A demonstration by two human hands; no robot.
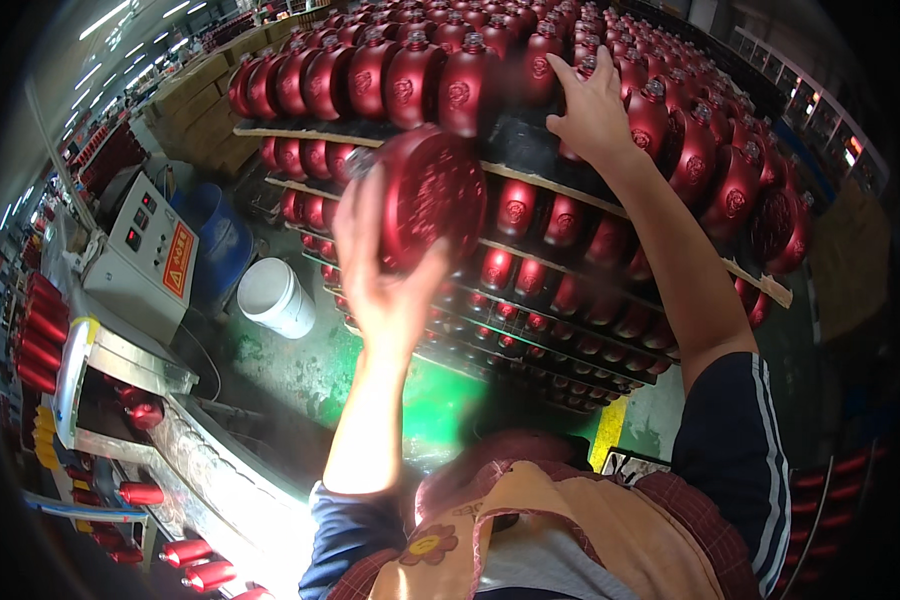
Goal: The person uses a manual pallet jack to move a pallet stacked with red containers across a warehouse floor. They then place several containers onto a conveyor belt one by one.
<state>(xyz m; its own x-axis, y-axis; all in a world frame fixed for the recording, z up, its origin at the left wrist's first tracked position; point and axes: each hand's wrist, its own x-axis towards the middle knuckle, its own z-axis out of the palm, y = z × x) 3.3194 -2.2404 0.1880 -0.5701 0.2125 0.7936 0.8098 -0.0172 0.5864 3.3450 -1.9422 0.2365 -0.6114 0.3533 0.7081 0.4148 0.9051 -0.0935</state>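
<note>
My left hand [375,255] grips a round, flat-sided metallic red bottle [435,195] with embossed faces, tilted in front of the stack; hand and bottle are somewhat blurred. Over the top layer my right hand [592,115] reaches out, its fingers and thumb spread. Just left of its fingers stands another red bottle [542,68] with a clear stopper-like top; whether the hand touches it I cannot tell. Rows of the same bottles stand upright on that layer, among them one bottle [468,90] beside a dark gap at the front edge.
Thin boards [315,133] separate the stacked layers of bottles below. To the left stand a white bucket [276,297], a blue barrel [215,235] and a grey control box [142,243]. A curved metal conveyor [205,475] runs at lower left, with red bottles [210,575] near it.
</note>
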